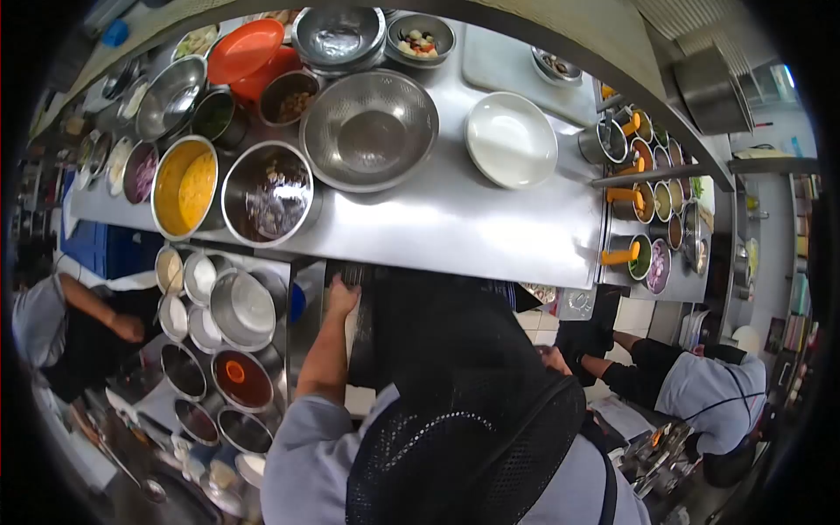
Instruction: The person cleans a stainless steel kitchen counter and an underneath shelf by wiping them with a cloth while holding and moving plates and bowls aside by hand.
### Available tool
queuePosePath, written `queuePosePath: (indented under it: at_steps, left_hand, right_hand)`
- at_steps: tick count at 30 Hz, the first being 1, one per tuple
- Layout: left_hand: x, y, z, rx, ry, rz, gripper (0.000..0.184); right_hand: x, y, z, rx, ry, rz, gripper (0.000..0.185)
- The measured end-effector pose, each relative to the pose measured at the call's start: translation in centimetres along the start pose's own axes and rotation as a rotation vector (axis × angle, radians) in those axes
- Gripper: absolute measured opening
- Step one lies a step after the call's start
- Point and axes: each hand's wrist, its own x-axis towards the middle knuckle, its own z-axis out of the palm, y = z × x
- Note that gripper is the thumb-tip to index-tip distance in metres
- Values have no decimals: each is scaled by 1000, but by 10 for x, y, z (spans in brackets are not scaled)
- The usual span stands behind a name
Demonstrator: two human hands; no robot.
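Note:
My left hand (pixel 343 297) reaches down below the front edge of the steel counter (pixel 455 236). Its fingers are curled beside a dark opening with a slotted metal piece (pixel 353 275); what they grip is hard to make out. My right hand (pixel 555 360) is low by my right side, mostly covered by the black mesh cap and dark apron (pixel 420 324), its fingers largely hidden. On the counter ahead are an empty white plate (pixel 511 140), a perforated steel bowl (pixel 369 131), a pot of dark contents (pixel 268 194) and a pot of yellow liquid (pixel 185 188).
Orange-handled containers (pixel 632 194) line the right end. An orange-red plastic bowl (pixel 246 51) and stacked steel bowls (pixel 339 37) stand behind. Several pots, one with red sauce (pixel 242 380), are at left. One person (pixel 61 332) stands left, another (pixel 700 394) right. A shelf (pixel 560 39) overhangs.

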Motion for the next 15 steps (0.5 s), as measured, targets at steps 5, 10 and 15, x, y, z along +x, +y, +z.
queuePosePath:
  at_steps: [5,10,15]
  left_hand:
    - [120,78,1,-155,125,242,59]
    - [155,114,31,35,123,168,59]
    - [173,130,47,78,185,116,60]
  right_hand:
    - [-31,-27,28,345,89,304,40]
    - [-72,-87,58,335,225,243,42]
    - [-110,-53,99,359,162,376,44]
